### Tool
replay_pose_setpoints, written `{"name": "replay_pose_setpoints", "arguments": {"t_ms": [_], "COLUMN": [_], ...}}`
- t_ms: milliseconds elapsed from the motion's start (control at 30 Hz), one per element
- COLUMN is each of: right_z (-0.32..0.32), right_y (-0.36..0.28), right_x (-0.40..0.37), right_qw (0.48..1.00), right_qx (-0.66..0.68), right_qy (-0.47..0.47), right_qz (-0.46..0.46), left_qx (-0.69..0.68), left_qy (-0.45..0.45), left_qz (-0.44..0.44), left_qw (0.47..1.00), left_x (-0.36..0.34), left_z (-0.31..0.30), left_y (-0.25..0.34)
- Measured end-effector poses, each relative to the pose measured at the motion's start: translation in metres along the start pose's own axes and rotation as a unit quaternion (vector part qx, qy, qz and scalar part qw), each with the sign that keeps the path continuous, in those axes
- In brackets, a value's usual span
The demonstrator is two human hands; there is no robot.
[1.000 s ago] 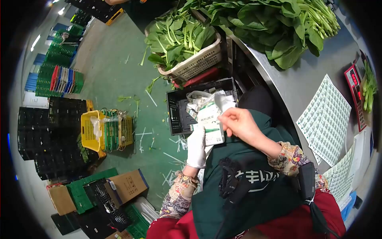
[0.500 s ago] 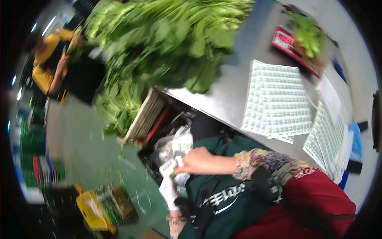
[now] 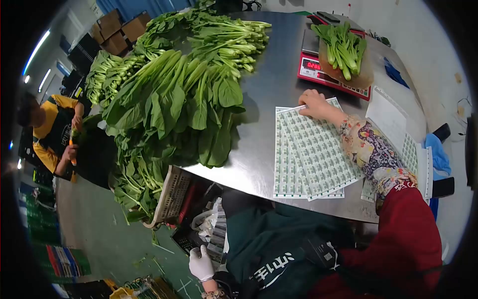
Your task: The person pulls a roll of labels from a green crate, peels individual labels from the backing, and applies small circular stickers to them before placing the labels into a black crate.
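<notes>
My right hand (image 3: 317, 105), bare, rests at the top of a sheet of printed labels (image 3: 318, 154). Its fingers are curled down and closed at the sheet's upper edge; the fingertips are partly hidden. Further label sheets (image 3: 284, 169) lie beneath, fanned out on the metal table. Low at the left, my left hand (image 3: 201, 264) wears a white glove. It is beside a black crate (image 3: 185, 240) that holds white and clear plastic packaging (image 3: 211, 224). The gloved thumb and a finger point up, apart, with nothing visible between them.
Leafy greens (image 3: 174, 94) are heaped on the metal table (image 3: 261, 124) and spill over a beige basket (image 3: 172, 197). A red scale (image 3: 311, 70) carries a bunch of greens (image 3: 343, 50) on brown material. A co-worker (image 3: 55, 132) in yellow sleeves holds something orange at the left.
My right hand has gone from beside the gloved left hand up to the label sheets. The left hand has moved down, apart from it. The view has shifted and sharpened.
</notes>
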State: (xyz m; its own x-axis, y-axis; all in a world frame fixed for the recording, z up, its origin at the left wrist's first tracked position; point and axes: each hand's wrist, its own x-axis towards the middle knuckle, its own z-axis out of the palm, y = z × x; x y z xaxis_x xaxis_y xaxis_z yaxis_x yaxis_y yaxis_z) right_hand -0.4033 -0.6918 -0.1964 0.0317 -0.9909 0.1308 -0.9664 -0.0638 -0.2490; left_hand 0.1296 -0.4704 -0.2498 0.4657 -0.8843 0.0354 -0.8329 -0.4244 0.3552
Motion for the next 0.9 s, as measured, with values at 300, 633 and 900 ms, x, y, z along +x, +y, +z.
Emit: {"name": "replay_pose_setpoints", "arguments": {"t_ms": [300,633,900], "right_z": [-0.028,-0.05,-0.083], "right_y": [0.0,-0.078,-0.156], "right_x": [-0.005,-0.033,-0.063], "right_qw": [0.989,0.943,0.846], "right_qx": [0.121,0.139,0.307], "right_qy": [-0.035,0.102,0.102], "right_qz": [-0.074,-0.285,-0.424], "left_qx": [-0.167,-0.351,-0.508], "left_qy": [-0.02,-0.115,-0.209], "left_qz": [0.081,0.269,0.206], "left_qw": [0.982,0.889,0.81], "left_x": [0.017,0.027,0.016], "left_z": [-0.007,-0.01,-0.019], "left_y": [0.097,0.223,0.256]}}
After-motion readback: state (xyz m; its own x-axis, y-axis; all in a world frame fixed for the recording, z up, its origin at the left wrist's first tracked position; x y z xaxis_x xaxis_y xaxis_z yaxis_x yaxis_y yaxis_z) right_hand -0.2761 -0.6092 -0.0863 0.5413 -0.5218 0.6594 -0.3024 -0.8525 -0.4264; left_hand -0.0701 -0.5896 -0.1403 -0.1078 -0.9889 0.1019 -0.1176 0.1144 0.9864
